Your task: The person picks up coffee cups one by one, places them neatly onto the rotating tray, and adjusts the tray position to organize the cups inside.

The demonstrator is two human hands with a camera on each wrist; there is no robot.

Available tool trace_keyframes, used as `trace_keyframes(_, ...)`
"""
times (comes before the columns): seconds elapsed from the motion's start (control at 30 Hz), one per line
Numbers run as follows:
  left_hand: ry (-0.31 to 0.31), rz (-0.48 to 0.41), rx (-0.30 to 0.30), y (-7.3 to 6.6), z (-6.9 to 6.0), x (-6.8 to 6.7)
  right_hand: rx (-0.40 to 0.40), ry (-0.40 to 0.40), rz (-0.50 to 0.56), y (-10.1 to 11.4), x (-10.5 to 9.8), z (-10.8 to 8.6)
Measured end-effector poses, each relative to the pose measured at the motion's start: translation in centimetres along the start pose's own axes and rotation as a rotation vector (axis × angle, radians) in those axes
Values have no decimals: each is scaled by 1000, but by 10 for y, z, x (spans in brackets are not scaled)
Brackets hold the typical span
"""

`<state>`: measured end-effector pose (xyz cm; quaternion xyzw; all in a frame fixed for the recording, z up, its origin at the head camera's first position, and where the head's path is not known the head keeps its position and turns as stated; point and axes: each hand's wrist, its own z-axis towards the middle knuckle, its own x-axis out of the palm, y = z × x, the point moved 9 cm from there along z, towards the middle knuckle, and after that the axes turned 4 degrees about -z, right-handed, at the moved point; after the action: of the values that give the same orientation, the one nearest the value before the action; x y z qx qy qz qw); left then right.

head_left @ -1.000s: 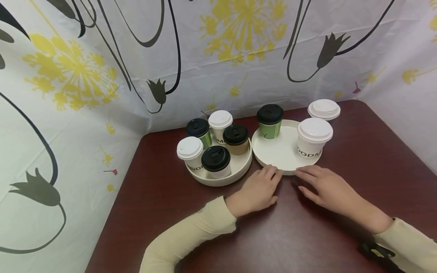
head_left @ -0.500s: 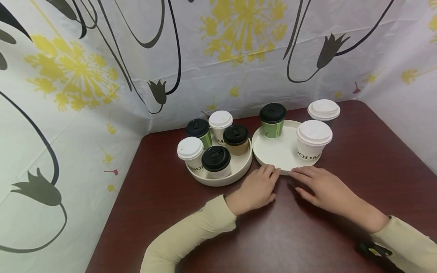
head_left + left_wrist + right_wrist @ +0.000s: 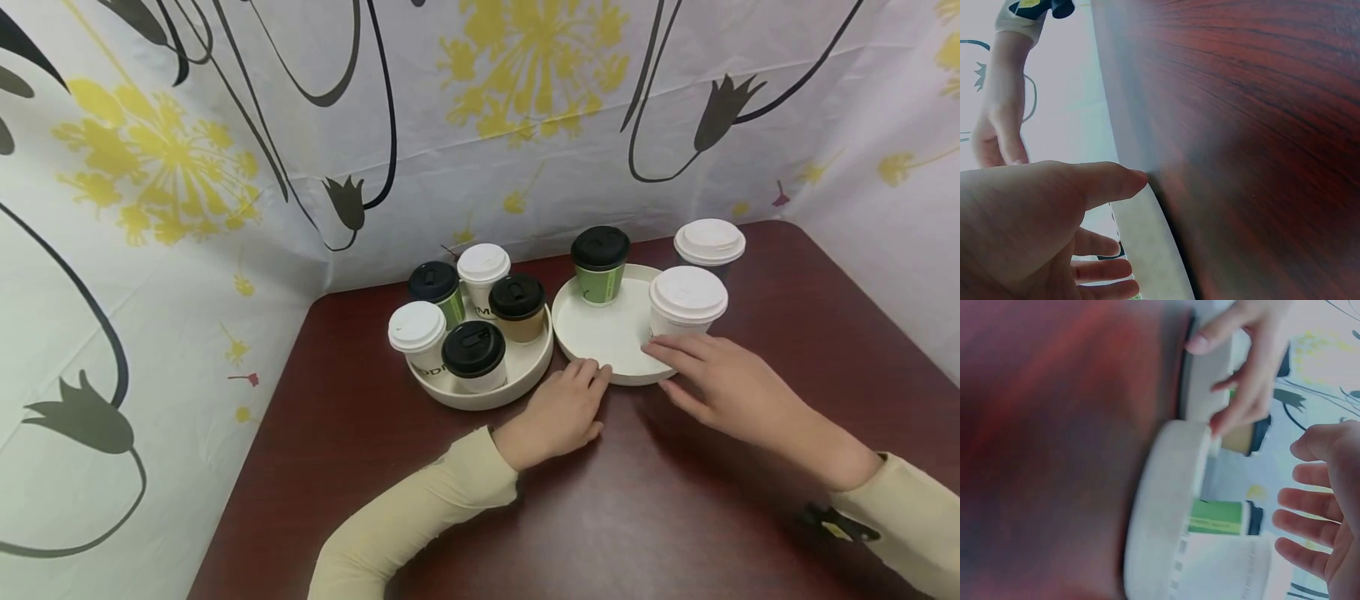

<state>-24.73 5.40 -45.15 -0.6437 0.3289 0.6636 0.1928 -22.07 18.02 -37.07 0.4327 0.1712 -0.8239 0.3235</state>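
Note:
My left hand (image 3: 558, 417) rests its fingertips at the front left rim of the right-hand round white tray (image 3: 600, 342), its thumb apart from the fingers in the left wrist view. My right hand (image 3: 738, 396) hovers with loosely extended fingers over that tray's front right rim, just before a white paper cup (image 3: 687, 300) with a white lid. In the right wrist view its fingers (image 3: 1310, 503) hold nothing. Toward the tray's back left stands a green cup (image 3: 600, 283) with a black lid. Part of the white cup is hidden by my right hand.
Left of this tray, a second round white tray (image 3: 480, 402) bears several lidded cups, close beside it. A white-lidded dark cup (image 3: 709, 242) stands at the back right, partly hidden. Patterned curtain (image 3: 540, 192) borders the dark red table (image 3: 322, 450).
On the tray, the green cup has shifted slightly right and the white cup slightly nearer. My right hand has risen from the front rim toward the white cup; my left hand barely moved.

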Motion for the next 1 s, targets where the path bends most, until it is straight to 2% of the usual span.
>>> trace_keyframes(0.23,-14,18,-8,2,0,-3,52,-37,-8,-22,-28,24)
trace_keyframes(0.43,-36,30,-3,2,-1,-6,191,-42,-15,-64,-45,40)
trace_keyframes(0.57,-33,22,-1,3,-1,-5,251,-41,-23,-93,-51,48)
trace_keyframes(0.8,-46,-15,-8,5,-2,-5,291,-9,10,-143,-42,61)
trace_keyframes(0.9,-49,-27,-12,5,-2,-5,324,49,20,-164,-31,64)
trace_keyframes(1.0,-48,-18,-12,5,-2,-3,376,147,16,-185,-17,64)
